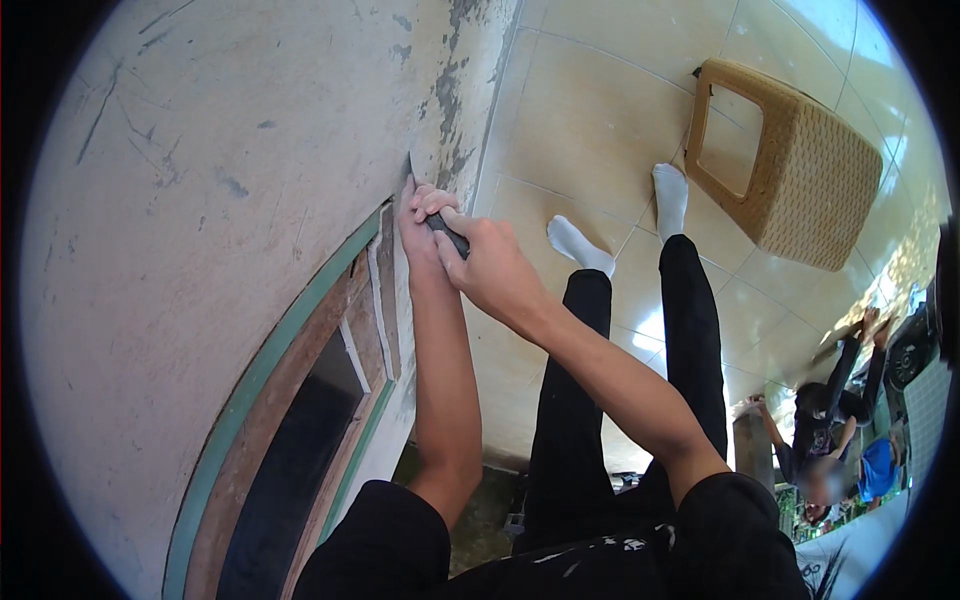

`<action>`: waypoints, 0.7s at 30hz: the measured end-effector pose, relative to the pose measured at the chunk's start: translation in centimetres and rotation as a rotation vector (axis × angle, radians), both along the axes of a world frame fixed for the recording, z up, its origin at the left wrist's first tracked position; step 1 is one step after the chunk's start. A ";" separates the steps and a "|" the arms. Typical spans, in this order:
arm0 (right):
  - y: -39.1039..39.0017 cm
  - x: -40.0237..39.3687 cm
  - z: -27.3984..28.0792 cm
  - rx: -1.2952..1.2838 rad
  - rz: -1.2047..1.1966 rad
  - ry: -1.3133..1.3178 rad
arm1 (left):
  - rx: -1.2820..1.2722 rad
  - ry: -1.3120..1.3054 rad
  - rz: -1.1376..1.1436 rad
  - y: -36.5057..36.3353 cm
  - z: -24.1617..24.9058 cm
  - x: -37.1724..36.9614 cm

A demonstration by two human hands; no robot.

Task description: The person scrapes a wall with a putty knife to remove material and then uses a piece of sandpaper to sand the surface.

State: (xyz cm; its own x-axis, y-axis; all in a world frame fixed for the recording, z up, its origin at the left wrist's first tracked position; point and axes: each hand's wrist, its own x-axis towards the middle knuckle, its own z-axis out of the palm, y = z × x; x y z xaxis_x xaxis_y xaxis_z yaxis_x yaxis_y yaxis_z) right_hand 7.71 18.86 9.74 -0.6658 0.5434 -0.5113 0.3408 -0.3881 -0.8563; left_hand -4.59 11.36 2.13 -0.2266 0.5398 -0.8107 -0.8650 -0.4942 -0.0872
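Note:
A scraper with a dark handle (449,234) is held against the worn, whitish wall (250,130), its thin blade (410,167) touching the surface near the wall's corner. My right hand (490,258) is closed around the handle. At the front of the tool, my left hand (415,222) is closed with its fingers by the blade, and pale dust coats them. The fingers overlap, hiding part of the tool. Flaked paint (447,100) shows along the corner just beyond the blade.
Below my hands is a window frame with a green edge (275,335) and dark glass (295,470). A tan woven-pattern plastic stool (815,165) lies on the tiled floor (590,110) near my socked feet (671,195). Another person (825,425) is at the far right.

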 end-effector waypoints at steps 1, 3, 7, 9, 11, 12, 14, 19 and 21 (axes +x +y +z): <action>-0.3 -0.6 -1.0 -0.003 -0.007 0.000 | -0.009 -0.020 0.035 -0.4 -0.2 -0.3; -0.2 -2.1 -3.8 0.086 -0.083 0.050 | 0.015 -0.025 0.020 0.2 -2.3 -1.5; 1.1 0.0 -4.0 -0.010 -0.011 -0.028 | -0.147 0.156 -0.015 1.0 -2.0 2.1; 0.8 2.0 -1.8 0.006 0.048 0.084 | -0.021 0.393 0.116 0.0 0.2 3.8; 0.4 2.1 -1.6 -0.018 0.039 0.068 | 0.070 0.340 0.168 -0.3 1.0 4.4; 0.8 2.4 -2.2 -0.047 0.051 0.037 | -0.089 0.435 0.091 1.0 1.5 5.3; 1.3 2.4 -4.4 0.018 0.004 -0.017 | -0.238 0.482 0.041 2.7 -0.8 5.9; 0.6 1.9 -2.9 0.054 -0.015 -0.006 | -0.056 0.387 0.090 0.5 -1.4 4.5; 0.8 1.0 -1.8 0.068 -0.013 0.025 | -0.027 0.419 0.026 0.6 -0.1 3.6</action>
State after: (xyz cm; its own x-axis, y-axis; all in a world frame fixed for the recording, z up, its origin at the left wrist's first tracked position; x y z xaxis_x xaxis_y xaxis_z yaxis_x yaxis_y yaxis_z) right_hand 8.72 19.64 7.95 -0.6708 0.5847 -0.4562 0.3140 -0.3334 -0.8890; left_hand -0.96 11.94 2.05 -0.5531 0.5091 -0.6595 -0.8101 -0.5136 0.2828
